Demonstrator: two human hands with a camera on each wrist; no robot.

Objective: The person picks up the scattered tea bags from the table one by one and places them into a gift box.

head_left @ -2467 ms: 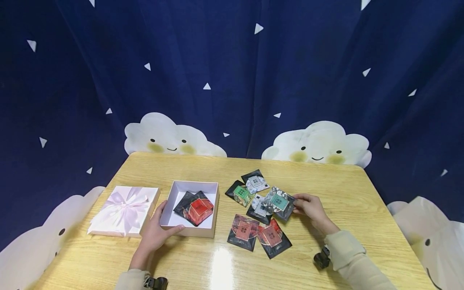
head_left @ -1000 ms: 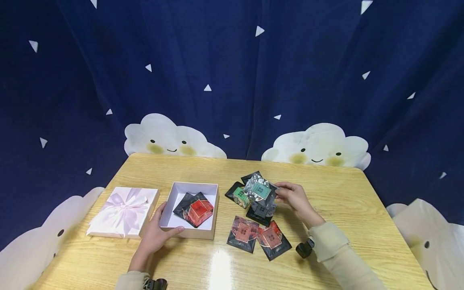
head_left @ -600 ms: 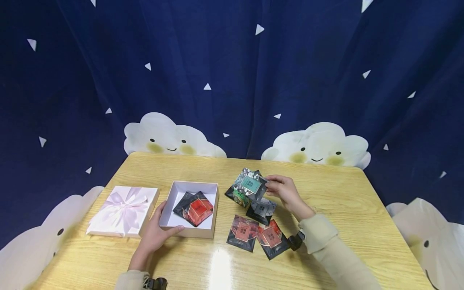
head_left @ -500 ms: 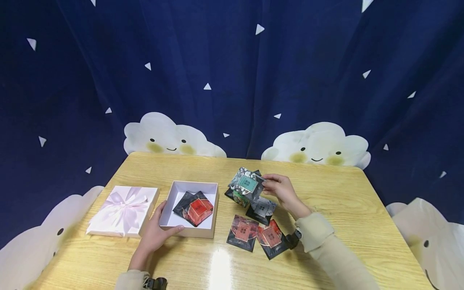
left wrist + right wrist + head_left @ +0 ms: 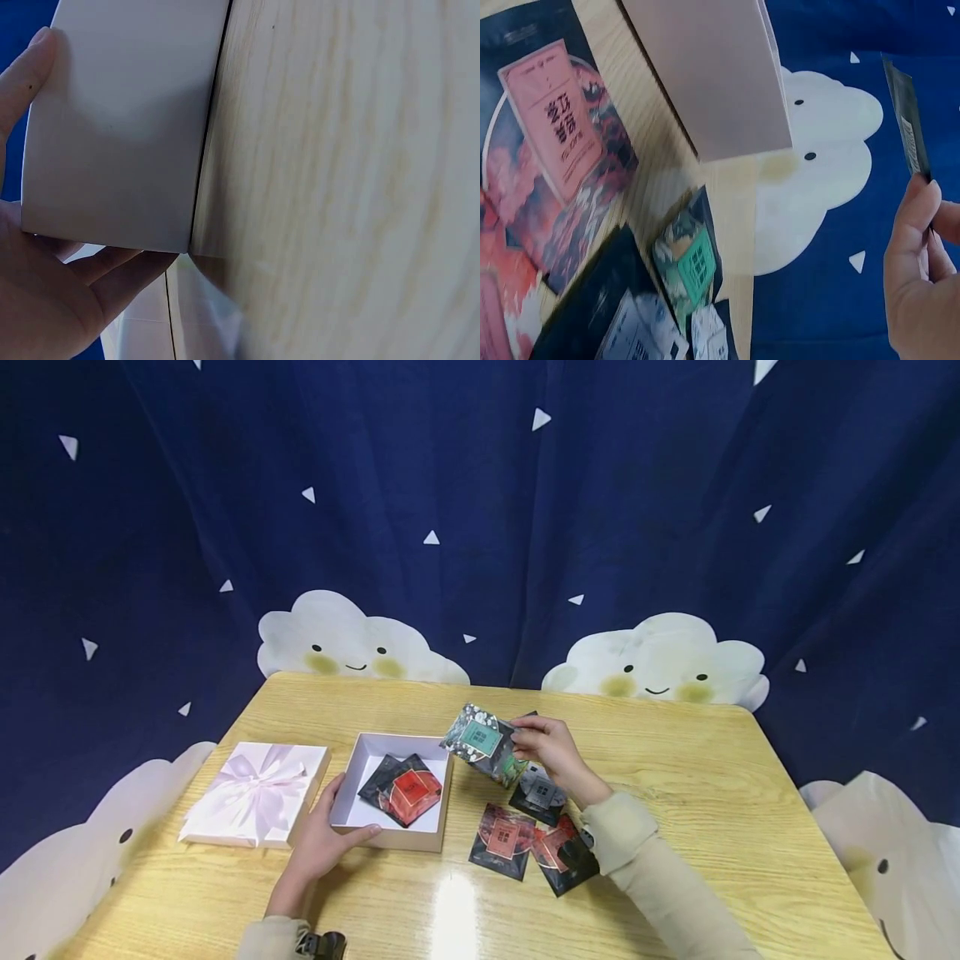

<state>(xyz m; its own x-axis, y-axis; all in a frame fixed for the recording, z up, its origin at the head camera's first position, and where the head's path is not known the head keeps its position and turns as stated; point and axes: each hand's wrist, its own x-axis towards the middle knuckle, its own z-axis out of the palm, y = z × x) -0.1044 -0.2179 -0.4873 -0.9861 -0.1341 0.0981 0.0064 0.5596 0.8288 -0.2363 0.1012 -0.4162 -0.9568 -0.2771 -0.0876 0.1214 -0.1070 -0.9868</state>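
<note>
My right hand (image 5: 542, 746) pinches a dark packet with a teal label (image 5: 481, 742) by its right edge and holds it in the air just right of the open white box (image 5: 433, 838). In the right wrist view the packet (image 5: 906, 120) shows edge-on above my fingers (image 5: 915, 225). My left hand (image 5: 324, 841) grips the box's near left corner, thumb along the front wall and fingers on the left wall; the left wrist view shows the box wall (image 5: 120, 127) against my palm. Inside the box lie a red-label packet (image 5: 411, 792) and a dark packet under it.
Several packets lie on the wooden table (image 5: 712, 793) right of the box: a grey-label one (image 5: 538, 793), two red-label ones (image 5: 504, 838) near the front, a green one (image 5: 694, 266). The pink lid with a bow (image 5: 255, 793) lies left of the box. A dark blue curtain hangs behind.
My right hand lifted the teal-label packet off the pile and carried it left toward the box. My left hand and the box stayed still.
</note>
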